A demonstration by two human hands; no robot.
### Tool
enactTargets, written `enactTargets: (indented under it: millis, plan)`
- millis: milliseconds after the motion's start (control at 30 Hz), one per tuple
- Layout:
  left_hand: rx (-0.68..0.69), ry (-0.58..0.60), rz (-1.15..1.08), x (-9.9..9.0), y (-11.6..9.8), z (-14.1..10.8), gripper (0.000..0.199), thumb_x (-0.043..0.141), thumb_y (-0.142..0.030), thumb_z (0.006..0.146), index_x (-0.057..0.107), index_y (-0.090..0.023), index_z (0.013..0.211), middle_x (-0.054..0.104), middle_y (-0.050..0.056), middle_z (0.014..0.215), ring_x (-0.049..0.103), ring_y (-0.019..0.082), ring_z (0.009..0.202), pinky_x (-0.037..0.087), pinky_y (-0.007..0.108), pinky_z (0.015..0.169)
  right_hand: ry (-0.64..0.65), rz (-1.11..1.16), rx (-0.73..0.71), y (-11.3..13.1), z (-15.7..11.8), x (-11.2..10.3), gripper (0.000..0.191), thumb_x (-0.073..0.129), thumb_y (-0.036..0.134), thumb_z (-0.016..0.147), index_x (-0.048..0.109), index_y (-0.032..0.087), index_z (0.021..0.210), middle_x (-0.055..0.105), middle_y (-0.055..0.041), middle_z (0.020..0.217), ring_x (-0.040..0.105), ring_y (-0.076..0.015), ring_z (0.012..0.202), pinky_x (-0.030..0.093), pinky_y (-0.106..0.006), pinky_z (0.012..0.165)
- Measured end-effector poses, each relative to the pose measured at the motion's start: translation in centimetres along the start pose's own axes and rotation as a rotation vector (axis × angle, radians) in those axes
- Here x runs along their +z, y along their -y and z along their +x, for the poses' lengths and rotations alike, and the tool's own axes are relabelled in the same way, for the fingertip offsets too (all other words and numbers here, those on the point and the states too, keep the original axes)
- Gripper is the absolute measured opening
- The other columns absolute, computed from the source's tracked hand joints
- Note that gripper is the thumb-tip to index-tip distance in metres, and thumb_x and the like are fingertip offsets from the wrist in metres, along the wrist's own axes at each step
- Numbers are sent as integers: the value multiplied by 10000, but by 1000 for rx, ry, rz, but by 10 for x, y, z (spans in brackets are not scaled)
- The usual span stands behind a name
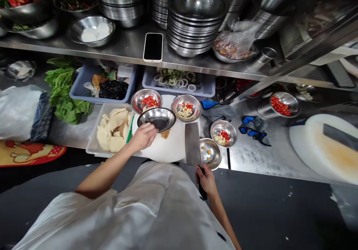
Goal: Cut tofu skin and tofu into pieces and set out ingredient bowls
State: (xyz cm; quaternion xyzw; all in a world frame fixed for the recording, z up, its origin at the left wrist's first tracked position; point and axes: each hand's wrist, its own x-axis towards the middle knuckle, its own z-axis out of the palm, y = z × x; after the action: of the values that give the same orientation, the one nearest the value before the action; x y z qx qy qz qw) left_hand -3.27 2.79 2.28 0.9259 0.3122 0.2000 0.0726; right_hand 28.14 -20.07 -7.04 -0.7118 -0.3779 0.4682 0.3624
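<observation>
My left hand (144, 135) grips the near rim of a metal bowl (156, 119), which is tilted over the round white cutting board (167, 149). A small brown piece (165, 133) lies on the board just below that bowl. In my right hand (207, 181) is the black handle of a cleaver (192, 144), its wide blade over the board's right edge. Bowls of chopped red chili and garlic stand behind, at the back left (146, 101) and back right (187, 108). To the right are another chili bowl (223, 133) and a bowl with yellowish bits (210, 153).
A tub of pale chunks (114, 130) stands left of the board, near leafy greens (67, 93) and two blue trays (103, 86). Stacked bowls (197, 22) and a phone (153, 47) sit on the shelf above. Another cutting board (313, 138) lies far right.
</observation>
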Motion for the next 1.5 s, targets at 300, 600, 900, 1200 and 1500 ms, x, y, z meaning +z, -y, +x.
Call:
enactTargets:
  millis: [300, 600, 900, 1200, 1500]
  plan:
    - [115, 72, 50, 34, 1, 54, 232, 479, -154, 993, 703, -193, 949, 628, 82, 876, 544, 242, 849, 442, 386, 744, -6, -5, 15, -3, 3, 0, 421, 573, 642, 923, 522, 248, 783, 538, 55, 501, 484, -142, 405, 391, -272, 479]
    - [239, 14, 119, 67, -21, 124, 277, 460, -123, 1026, 692, -186, 888, 614, 62, 843, 563, 226, 877, 409, 367, 761, -28, -20, 25, -5, 1, 5, 427, 554, 656, 922, 559, 239, 832, 546, 51, 522, 492, -143, 427, 392, -270, 489]
    - [-25, 12, -54, 85, 8, 112, 321, 626, -307, 980, 671, -199, 1278, 664, 141, 1270, 565, 313, 1202, 429, 467, 995, -6, 111, 58, -4, 3, 1, 505, 624, 724, 862, 521, 239, 762, 536, 55, 485, 474, -129, 391, 374, -254, 440]
    - [-950, -201, -55, 38, 82, -112, 217, 481, -161, 894, 670, -194, 997, 720, 120, 1038, 678, 281, 1038, 535, 412, 977, -26, 309, 234, -27, -5, -1, 523, 774, 701, 738, 545, 231, 756, 563, 43, 547, 490, -129, 425, 401, -240, 410]
    - [-1122, -323, -79, -5, 129, -193, 223, 491, -169, 855, 666, -210, 989, 742, 93, 981, 707, 256, 886, 563, 375, 887, 61, -508, -255, 16, 7, -18, 728, 606, 927, 731, 794, 238, 872, 792, -130, 816, 765, -327, 801, 632, -353, 692]
